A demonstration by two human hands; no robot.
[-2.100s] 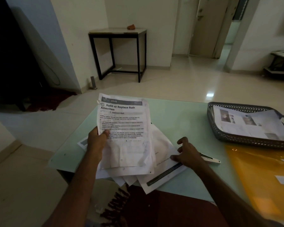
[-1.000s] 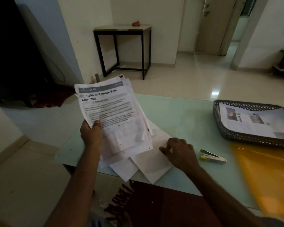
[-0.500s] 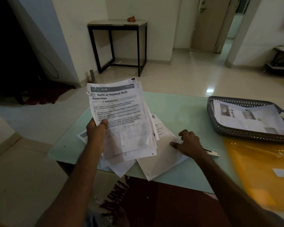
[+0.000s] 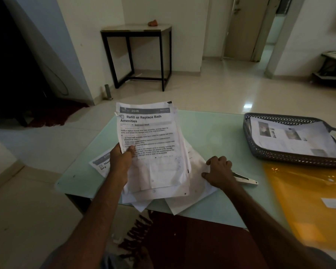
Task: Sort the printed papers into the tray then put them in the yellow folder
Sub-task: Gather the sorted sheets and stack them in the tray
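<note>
My left hand grips a stack of printed papers by its left edge, tilted up over the pale green table; the top sheet reads "Refill or Replace Bath Amenities". More loose sheets lie flat under it, and my right hand rests on them with curled fingers, pinching a sheet's edge. A dark mesh tray at the right holds printed sheets. The yellow folder lies flat in front of the tray.
A white stapler lies just right of my right hand. One sheet pokes out at the table's left edge. A black-framed side table stands by the far wall. A dark red rug lies under the table's near edge.
The stack in my left hand has stayed raised and shifted slightly with the camera. My right hand has stayed on the flat sheets by the stapler.
</note>
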